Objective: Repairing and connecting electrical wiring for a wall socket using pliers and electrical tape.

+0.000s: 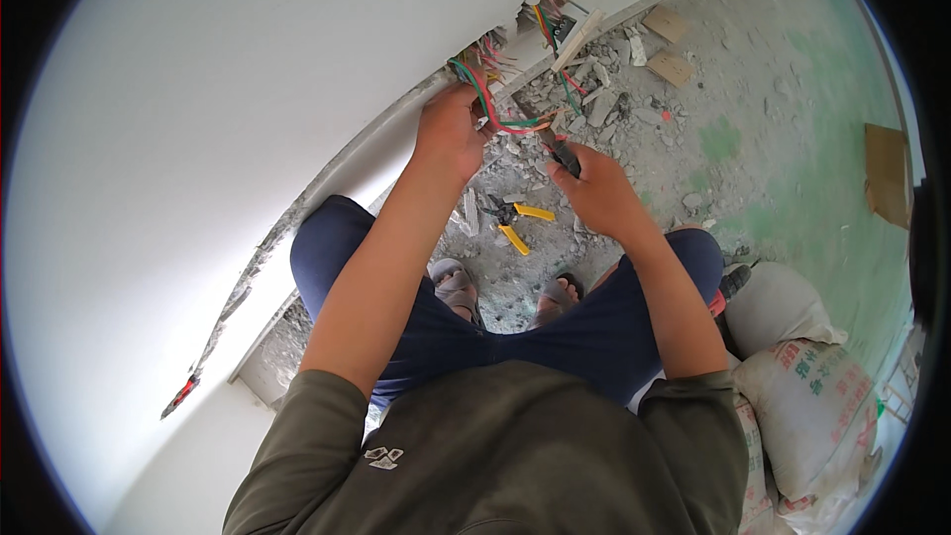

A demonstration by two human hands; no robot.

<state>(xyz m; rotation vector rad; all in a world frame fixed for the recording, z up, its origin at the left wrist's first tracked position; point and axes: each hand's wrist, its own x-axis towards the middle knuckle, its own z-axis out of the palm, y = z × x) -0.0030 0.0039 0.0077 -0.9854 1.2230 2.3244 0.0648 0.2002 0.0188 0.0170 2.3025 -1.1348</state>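
Note:
My left hand [454, 132] is closed by the base of the white wall, with its fingers around red and green electrical wires [484, 99]. These wires come out of a broken opening in the wall and curve to the right. Their ends have bare copper showing [544, 122]. My right hand [598, 185] grips a dark-handled tool [566, 155], whose narrow tip reaches up to the wire ends. The tip is too small to tell its kind. Below and between my hands, yellow-handled pliers [515, 223] lie on the dusty floor with their handles spread.
Broken rubble [601, 104] lies along the wall base, near more loose wires [547, 32] and a wooden strip [579, 40]. Cardboard pieces [671, 68] are farther right. Filled white sacks [807, 401] stand at my right side. A red and black tool [179, 396] sits at the wall's lower left.

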